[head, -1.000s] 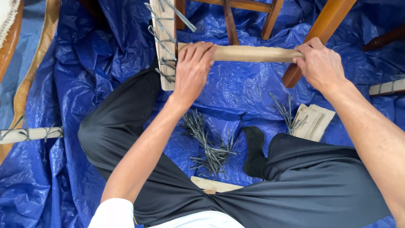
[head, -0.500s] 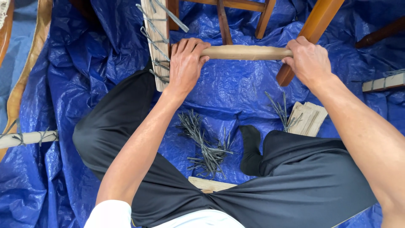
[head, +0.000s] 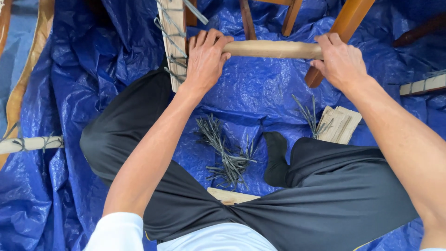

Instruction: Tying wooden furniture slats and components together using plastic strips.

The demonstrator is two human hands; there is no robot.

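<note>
Fingers of the left hand (head: 205, 58) and right hand (head: 340, 60) are curled tight around the ends of a pale wooden rung (head: 274, 49). Below the rung, a heap of nails (head: 225, 155) is spread on blue tarp (head: 74, 69), between black-trousered legs (head: 325, 195).

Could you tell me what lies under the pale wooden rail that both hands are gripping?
Under the pale wooden rail lies crinkled blue tarpaulin. The left hand and right hand cover the rail's ends, so its joints with the slat and chair leg are hidden.
</note>
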